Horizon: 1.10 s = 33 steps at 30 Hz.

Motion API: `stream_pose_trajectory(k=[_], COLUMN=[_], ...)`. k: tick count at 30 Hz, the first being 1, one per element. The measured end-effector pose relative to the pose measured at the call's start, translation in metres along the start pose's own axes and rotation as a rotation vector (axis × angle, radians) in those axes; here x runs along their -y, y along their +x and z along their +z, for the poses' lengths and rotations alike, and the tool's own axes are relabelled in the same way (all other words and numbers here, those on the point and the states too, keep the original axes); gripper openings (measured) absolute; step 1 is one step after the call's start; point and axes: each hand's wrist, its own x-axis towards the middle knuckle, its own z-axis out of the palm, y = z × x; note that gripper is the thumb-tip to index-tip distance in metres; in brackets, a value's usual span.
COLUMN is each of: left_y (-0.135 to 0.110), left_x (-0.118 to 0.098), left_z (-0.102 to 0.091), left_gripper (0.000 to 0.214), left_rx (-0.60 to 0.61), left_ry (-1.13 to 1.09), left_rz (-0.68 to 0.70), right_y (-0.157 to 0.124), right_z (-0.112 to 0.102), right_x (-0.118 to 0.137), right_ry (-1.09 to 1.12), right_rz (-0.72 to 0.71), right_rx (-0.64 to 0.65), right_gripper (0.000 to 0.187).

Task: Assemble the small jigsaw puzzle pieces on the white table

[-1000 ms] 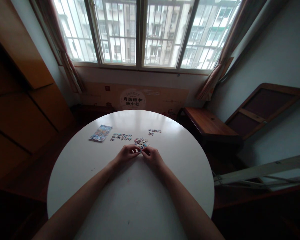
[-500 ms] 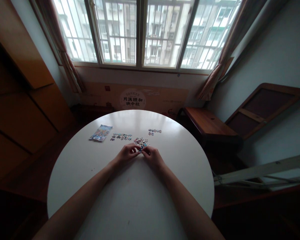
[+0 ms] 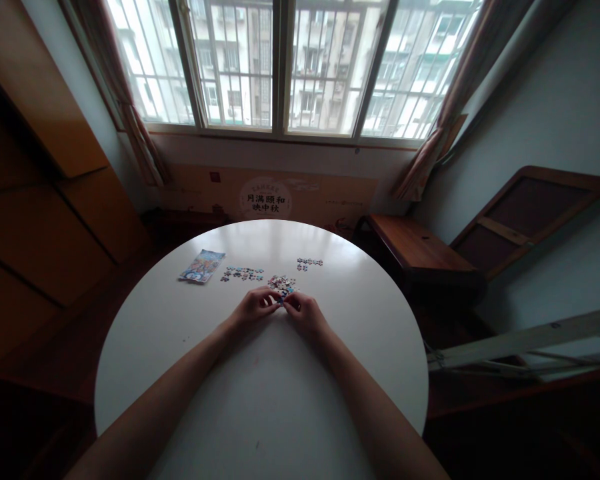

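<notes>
My left hand (image 3: 255,303) and my right hand (image 3: 303,308) meet fingertip to fingertip over the round white table (image 3: 265,387). Both are closed in a pinch on small dark blue jigsaw puzzle pieces (image 3: 282,299), partly covered by the fingers. Just beyond the fingers lies a loose pile of jigsaw puzzle pieces (image 3: 281,282), light and mixed in colour. Rows of pieces (image 3: 244,273) are laid out to the left of the pile. A smaller group of pieces (image 3: 309,263) sits farther back on the right.
A colourful picture sheet or packet (image 3: 203,266) lies at the table's left. A wooden bench (image 3: 420,243) stands beyond the right edge. Behind the table, a printed panel (image 3: 310,193) leans below a barred window (image 3: 325,67). Orange cabinets (image 3: 85,213) stand left.
The hands stay in almost the same place, with only a slight shift of the blue pieces between the fingertips. Everything else is unchanged.
</notes>
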Motion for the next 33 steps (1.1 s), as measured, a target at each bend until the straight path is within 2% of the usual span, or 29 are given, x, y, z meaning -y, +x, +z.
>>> stream_pose_trajectory(k=[26, 33], left_y=[-0.0003, -0.002], left_x=[0.0013, -0.0038], left_z=[0.0001, 0.0006], left_gripper=[0.02, 0.03], left_rx=[0.016, -0.012], left_ry=[0.0, 0.001], left_rz=[0.008, 0.056], right_y=[-0.0001, 0.0005], right_z=[-0.0003, 0.0], right_x=[0.0005, -0.0004], right_ry=[0.001, 0.0], right_rz=[-0.001, 0.002], right_rx=[0.009, 0.011], right_gripper=[0.013, 0.013])
